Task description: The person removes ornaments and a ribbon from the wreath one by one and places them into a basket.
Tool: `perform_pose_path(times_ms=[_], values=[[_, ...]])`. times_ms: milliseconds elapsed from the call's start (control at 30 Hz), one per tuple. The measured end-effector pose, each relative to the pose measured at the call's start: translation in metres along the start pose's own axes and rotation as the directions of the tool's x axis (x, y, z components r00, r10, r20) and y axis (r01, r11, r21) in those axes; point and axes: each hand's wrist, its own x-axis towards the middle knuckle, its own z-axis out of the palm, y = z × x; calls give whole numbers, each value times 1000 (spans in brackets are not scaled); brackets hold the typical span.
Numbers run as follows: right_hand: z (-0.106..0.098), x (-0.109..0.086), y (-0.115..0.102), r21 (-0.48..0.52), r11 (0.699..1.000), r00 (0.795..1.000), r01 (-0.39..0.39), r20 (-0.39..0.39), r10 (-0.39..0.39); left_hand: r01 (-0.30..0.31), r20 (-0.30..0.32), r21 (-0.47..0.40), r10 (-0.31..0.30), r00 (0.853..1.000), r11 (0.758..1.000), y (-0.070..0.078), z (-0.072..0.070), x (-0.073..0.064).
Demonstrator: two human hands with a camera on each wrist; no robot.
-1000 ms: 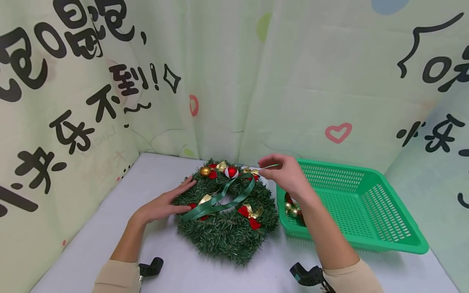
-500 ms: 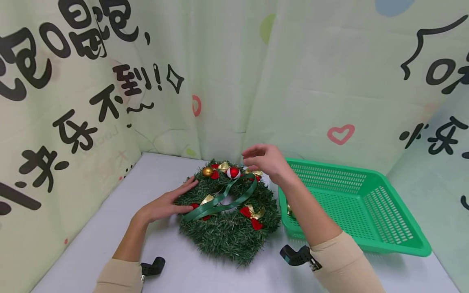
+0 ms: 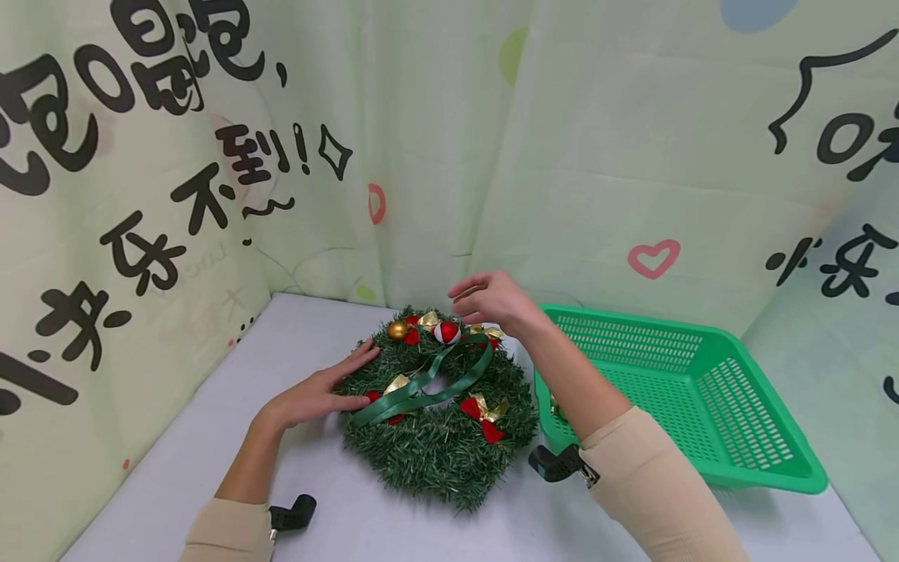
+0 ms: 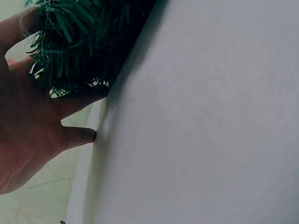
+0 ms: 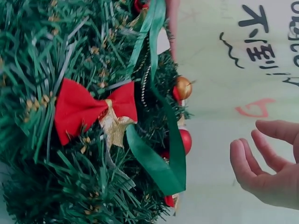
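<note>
A green artificial wreath point(image 3: 438, 460) lies on the table, trimmed with red-and-gold bows point(image 3: 485, 417). A gold bauble point(image 3: 397, 329) and a red-and-white bauble point(image 3: 447, 332) sit along its far side. Across its centre loops a dark green satin ribbon point(image 3: 463, 384). My left hand point(image 3: 316, 398) rests on the wreath's left side, fingers spread. Seen from the left wrist, some of its fingers point(image 4: 79, 136) reach past the wreath to the tabletop. Over the far right part hovers my right hand point(image 3: 495, 300); its fingers point(image 5: 240, 158) are loosely bent around nothing, apart from the ribbon.
Right of the wreath stands a green plastic basket point(image 3: 632, 321); a few small ornaments point(image 3: 556, 406) show at its left end, partly hidden by my right forearm. A printed pale curtain point(image 3: 562, 156) closes off the back and sides. The table point(image 3: 393, 531) is white.
My right hand has moved left, from beside the basket to over the wreath's far side. A thin pale strip seen at its fingertips a second ago no longer shows there. My left hand stays put.
</note>
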Motion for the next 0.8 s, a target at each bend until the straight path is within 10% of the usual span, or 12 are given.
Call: perform_pose_path(times_ms=[800], values=[[10,41,14,-126,976,981,-177,55,185,-9,0,15,9,1000,1000,1,-1,-2]])
